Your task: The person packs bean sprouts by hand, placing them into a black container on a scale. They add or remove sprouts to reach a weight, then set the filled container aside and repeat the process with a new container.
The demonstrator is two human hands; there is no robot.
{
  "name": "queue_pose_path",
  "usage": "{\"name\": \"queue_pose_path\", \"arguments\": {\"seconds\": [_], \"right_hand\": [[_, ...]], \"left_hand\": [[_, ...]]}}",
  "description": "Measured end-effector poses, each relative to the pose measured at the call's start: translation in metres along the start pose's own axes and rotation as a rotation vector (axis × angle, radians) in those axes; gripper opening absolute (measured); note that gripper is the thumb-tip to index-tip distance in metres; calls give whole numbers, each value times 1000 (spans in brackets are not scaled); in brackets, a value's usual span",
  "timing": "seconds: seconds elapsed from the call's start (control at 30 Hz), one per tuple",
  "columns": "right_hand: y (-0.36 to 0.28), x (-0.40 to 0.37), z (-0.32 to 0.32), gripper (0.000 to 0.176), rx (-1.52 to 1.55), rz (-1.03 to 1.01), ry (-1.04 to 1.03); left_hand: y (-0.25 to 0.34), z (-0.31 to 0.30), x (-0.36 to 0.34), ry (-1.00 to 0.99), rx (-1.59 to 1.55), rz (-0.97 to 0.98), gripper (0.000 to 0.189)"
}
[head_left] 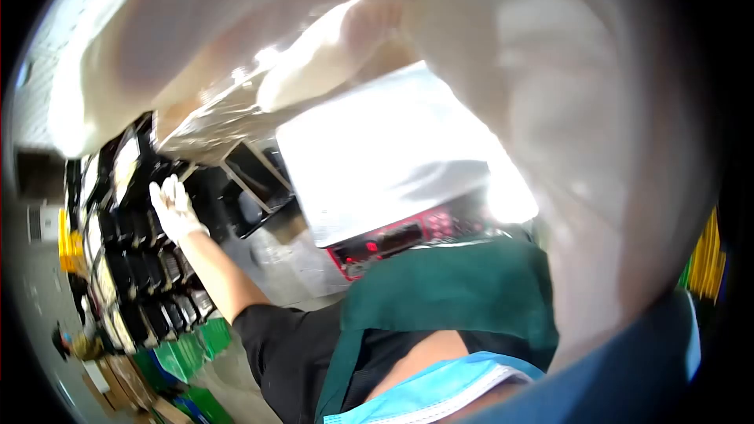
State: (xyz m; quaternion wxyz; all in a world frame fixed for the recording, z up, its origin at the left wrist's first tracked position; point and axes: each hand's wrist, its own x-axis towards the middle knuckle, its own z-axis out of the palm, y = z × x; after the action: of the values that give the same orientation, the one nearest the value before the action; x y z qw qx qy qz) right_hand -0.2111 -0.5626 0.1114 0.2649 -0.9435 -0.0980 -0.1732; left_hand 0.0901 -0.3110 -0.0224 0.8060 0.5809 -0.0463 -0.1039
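Note:
My left hand [174, 208], in a white glove, reaches out to the left with its fingers extended. It is at the edge of a group of black plastic trays [243, 204], and nothing shows in its grasp. Very close to the camera, my right hand [581, 133] appears as a large, pale, blurred gloved shape filling the top and right of the view. What its fingers do is smeared. Below and behind it lies a bright white plate [385, 165] above a red panel with buttons and a display [381, 243], like a weighing scale.
Clear plastic wrap [224, 122] lies beyond the trays. Rows of filled black trays [141, 267] stand at the left, with green crates [184, 353] below. A person [78, 343] is at far left. Yellow stacked items [707, 259] show at right.

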Motion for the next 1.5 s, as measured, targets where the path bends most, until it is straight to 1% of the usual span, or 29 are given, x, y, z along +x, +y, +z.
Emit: {"name": "queue_pose_path", "arguments": {"seconds": [0.03,0.13,0.2,0.27,0.3,0.33,0.37,0.4,0.43,0.47,0.5,0.57,0.63,0.73,0.77,0.83,0.87,0.9,0.97,1.07,1.1,1.13,1.17,1.2,1.23,1.3,1.37,1.43,1.5], "right_hand": [[-11,-37,-21,58,44,-41,67],[-29,-174,-90,57,25,20,378],[-18,-286,-121,57,-141,339,650],[29,-394,-130,57,-717,766,778],[43,-455,-120,66,-875,1099,730],[42,-509,-107,75,-880,1389,592],[59,-569,-85,76,-1093,1313,499],[67,-596,-76,65,-909,1263,507],[59,-589,-76,46,-883,1495,299],[66,-607,-72,30,-923,1185,428],[66,-600,-77,29,-882,1470,363],[77,-607,-77,36,-898,1526,227],[83,-612,-82,45,-817,1562,248],[79,-611,-98,56,-687,1597,361],[73,-608,-106,62,-459,1611,536],[69,-617,-117,61,-273,1503,826],[69,-623,-115,54,-510,1417,883],[68,-626,-122,46,-474,1302,920],[45,-582,-134,33,-605,982,838],[34,-491,-136,38,-602,392,281],[38,-469,-119,45,-554,235,178],[41,-448,-100,46,-458,177,31],[54,-434,-76,49,-577,-46,32],[53,-410,-79,55,-527,-42,24],[56,-387,-86,72,-269,24,88],[93,-365,-96,94,-244,184,161],[157,-349,-99,108,-478,424,67],[228,-326,-112,117,-542,723,-239],[272,-325,-104,119,-443,779,-314]], "left_hand": [[-22,-5,-41,-31,88,106,54],[-27,42,-140,-234,332,-64,44],[-37,86,-200,-355,453,31,38],[-50,135,-245,-652,326,165,40],[-65,172,-278,-554,351,201,46],[-71,193,-291,-616,975,501,52],[-82,210,-314,-876,932,262,60],[-126,214,-340,-877,467,103,66],[-118,250,-371,-980,781,596,57],[-111,281,-401,-1023,655,699,61],[-126,291,-420,-1152,561,719,63],[-149,314,-450,-1312,623,522,61],[-175,317,-465,-1412,464,28,59],[-180,322,-476,-1472,531,-125,57],[-183,321,-474,-1456,539,-123,57],[-188,309,-464,-1269,300,-364,59],[-161,314,-462,-1180,340,-450,61],[-163,312,-447,-1162,260,-548,65],[-145,310,-424,-1118,185,-508,71],[-123,329,-425,-985,36,-407,106],[-127,331,-430,-896,-164,-531,94],[-127,327,-428,-834,-84,-560,83],[-126,322,-426,-773,-2,-591,73],[-123,310,-413,-686,-141,-631,54],[-109,306,-416,-580,-326,-585,51],[-90,275,-392,-451,-323,-377,53],[-77,230,-364,-264,-180,-253,46],[-84,200,-332,-60,-149,-289,37],[-105,160,-295,44,78,-84,37]]}}
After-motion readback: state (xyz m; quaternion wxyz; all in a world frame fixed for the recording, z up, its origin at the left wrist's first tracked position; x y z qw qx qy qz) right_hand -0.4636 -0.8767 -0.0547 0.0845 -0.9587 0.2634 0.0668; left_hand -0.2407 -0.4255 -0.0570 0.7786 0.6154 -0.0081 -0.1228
